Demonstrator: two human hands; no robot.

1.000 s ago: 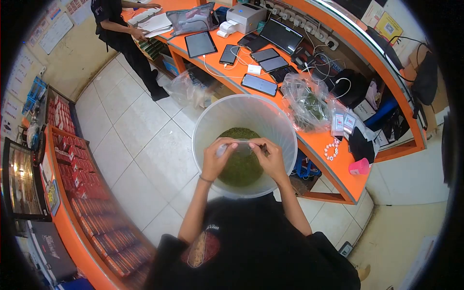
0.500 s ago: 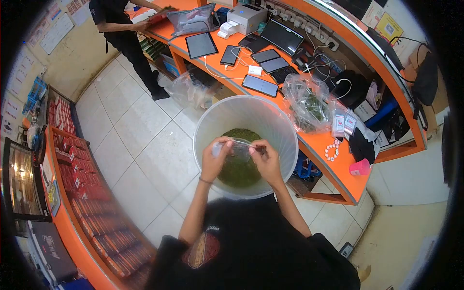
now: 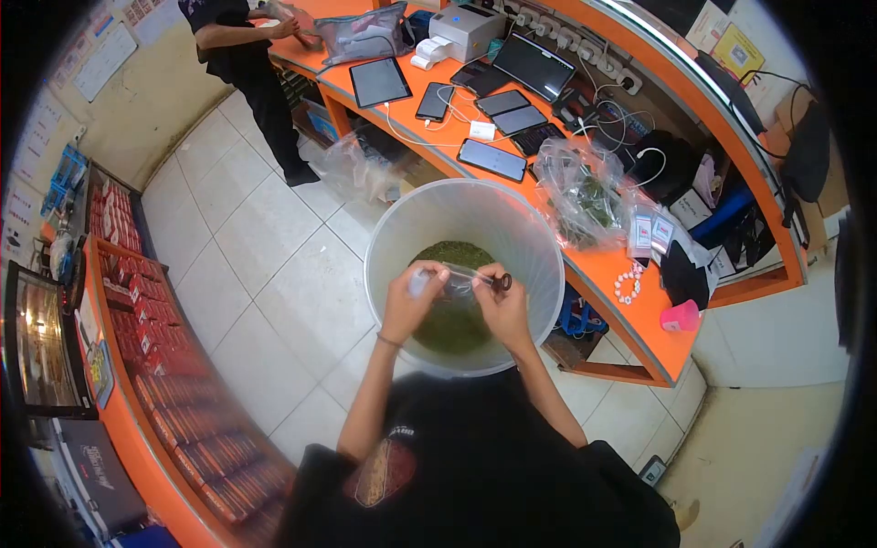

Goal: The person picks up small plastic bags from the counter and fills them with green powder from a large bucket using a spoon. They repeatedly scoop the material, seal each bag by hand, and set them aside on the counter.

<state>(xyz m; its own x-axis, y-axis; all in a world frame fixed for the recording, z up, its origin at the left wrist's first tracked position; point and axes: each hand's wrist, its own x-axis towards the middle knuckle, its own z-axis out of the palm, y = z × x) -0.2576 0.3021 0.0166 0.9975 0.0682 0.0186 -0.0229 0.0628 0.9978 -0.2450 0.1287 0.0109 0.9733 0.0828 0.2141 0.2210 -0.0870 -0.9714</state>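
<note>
Small clear bag (image 3: pixel 459 286) being held right over the big tub (image 3: pixel 466 203), pinched by both the left hand (image 3: pixel 411 300) and right hand (image 3: pixel 502 306), each curled pretty much closed; green stuff (image 3: pixel 452 334) is piled inside the tub.

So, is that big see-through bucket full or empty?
Partly full: green stuff lies low in the bucket, with its bare sides showing above.

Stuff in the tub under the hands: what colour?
Green stuff, a dull, darkish green; shows best in the head view.
</note>
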